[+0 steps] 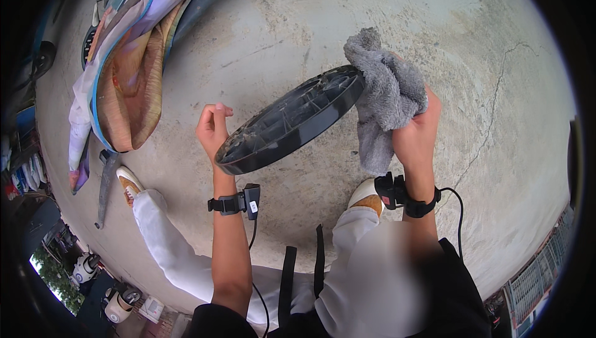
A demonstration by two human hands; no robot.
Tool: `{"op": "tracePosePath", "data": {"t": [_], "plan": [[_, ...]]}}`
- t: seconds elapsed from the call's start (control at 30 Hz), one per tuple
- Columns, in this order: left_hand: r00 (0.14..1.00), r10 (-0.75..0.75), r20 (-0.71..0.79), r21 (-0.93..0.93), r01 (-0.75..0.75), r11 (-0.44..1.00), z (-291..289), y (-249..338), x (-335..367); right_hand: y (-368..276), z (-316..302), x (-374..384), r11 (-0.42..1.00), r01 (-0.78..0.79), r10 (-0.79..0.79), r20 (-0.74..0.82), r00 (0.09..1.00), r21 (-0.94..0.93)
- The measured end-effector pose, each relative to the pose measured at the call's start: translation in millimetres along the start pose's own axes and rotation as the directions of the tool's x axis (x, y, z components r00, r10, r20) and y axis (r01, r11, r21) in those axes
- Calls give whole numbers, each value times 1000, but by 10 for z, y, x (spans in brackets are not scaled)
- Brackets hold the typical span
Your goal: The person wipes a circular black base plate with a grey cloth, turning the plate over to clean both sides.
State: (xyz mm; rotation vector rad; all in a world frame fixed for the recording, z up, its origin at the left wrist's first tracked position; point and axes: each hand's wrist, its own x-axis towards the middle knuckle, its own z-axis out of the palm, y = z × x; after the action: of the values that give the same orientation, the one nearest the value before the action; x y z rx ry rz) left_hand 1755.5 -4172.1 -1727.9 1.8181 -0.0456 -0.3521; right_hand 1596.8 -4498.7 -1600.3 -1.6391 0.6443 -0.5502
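Note:
A black round plastic base (292, 120) with a ribbed, dusty underside is held tilted above the concrete floor, its right end higher. My left hand (213, 128) is at its lower left end with the fingers curled; the rim hides part of the palm. A crumpled grey towel (380, 83) is in my right hand (419, 130), closed around its folds. The towel presses against the upper right end of the base and covers that bit of rim. Some right fingertips are hidden behind the cloth.
Large folded fabric (139, 83) with coloured panels and a blue edge lies on the concrete floor (490, 46) at the upper left. Dark poles (107, 189) lie by it. My shoes (366, 196) stand below the base. Cables hang from both wrist straps.

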Motion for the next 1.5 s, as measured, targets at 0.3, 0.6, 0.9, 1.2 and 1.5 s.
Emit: {"op": "tracePosePath", "data": {"t": [0.3,0.6,0.9,1.2,1.5], "plan": [[970,245,5,92,-244,965,-420,1845,-228,-455,712,-168,981,117,-100,120,988,-152],[924,331,-192,43,-329,943,19,2197,-254,-180,473,123,930,142,-134,48,990,-340],[939,295,-177,120,-277,953,626,2389,-286,-1377,316,-104,748,350,-379,71,923,-564],[901,339,-273,153,-307,939,352,2207,-191,-1130,399,182,801,397,-299,276,914,-447],[905,116,-408,-247,-232,941,-253,1775,-23,-369,545,297,987,123,-87,302,949,-101]]}}
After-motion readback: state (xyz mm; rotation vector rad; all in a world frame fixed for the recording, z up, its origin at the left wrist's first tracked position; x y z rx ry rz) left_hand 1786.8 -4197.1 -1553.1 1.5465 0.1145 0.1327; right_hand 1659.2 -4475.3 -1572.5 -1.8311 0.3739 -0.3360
